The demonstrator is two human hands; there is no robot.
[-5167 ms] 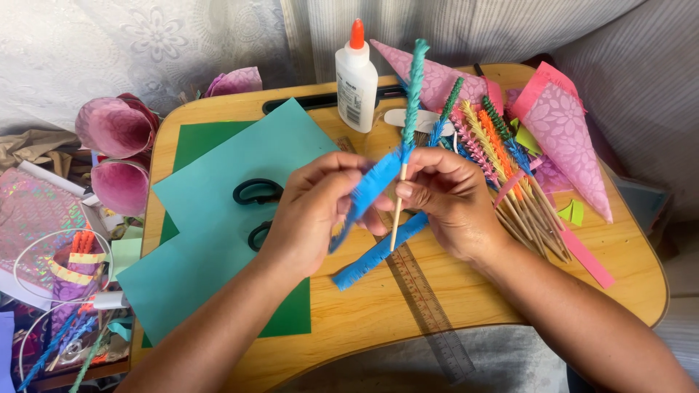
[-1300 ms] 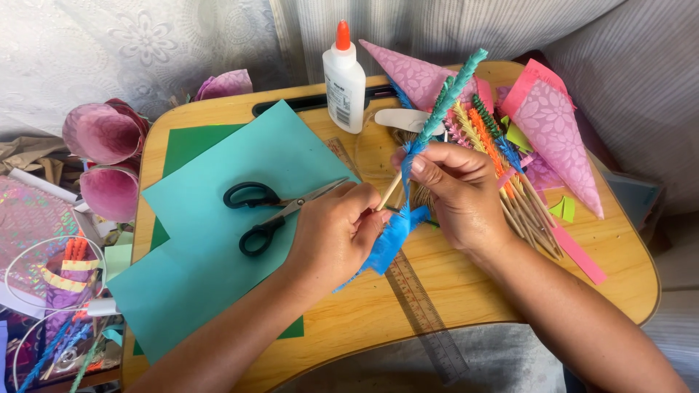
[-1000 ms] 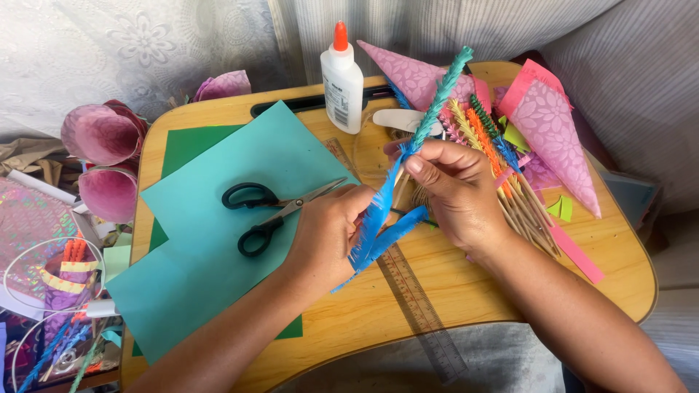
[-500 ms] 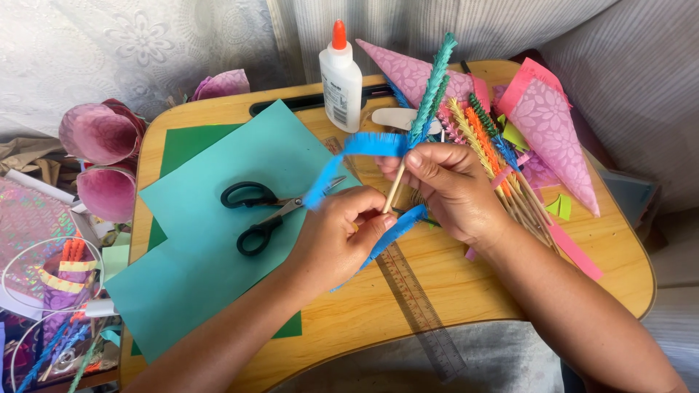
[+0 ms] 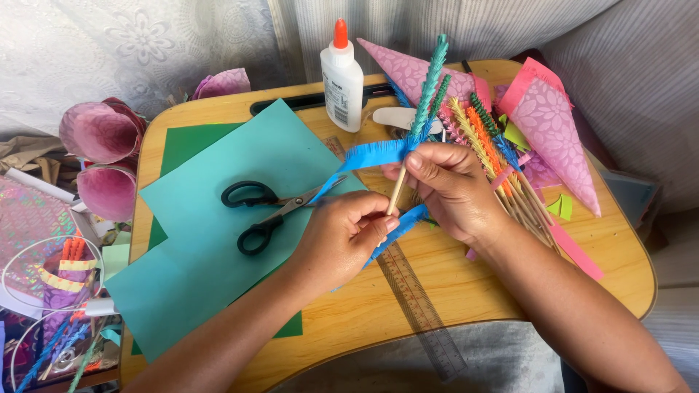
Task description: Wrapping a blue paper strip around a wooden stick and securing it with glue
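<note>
My right hand (image 5: 451,191) pinches a thin wooden stick (image 5: 396,195) whose upper part is wrapped in teal fringed paper (image 5: 431,80). A blue fringed paper strip (image 5: 371,155) runs from the stick out to the left and loops down under my fingers. My left hand (image 5: 342,236) grips the stick's lower end and the blue strip's tail. Both hands hover over the wooden lap table (image 5: 466,280), just right of black-handled scissors (image 5: 266,211) lying on a teal paper sheet (image 5: 218,240).
A white glue bottle (image 5: 341,77) stands at the back. Several fringed sticks (image 5: 502,164) and pink paper cones (image 5: 550,135) lie at the right. A clear ruler (image 5: 422,309) lies in front, a green sheet (image 5: 182,145) under the teal one. Pink cups (image 5: 102,160) sit off the table's left.
The blue strip has been wound round the stick; its free end swung from below the hands up and out to the left. The stick stayed tilted in my right hand.
</note>
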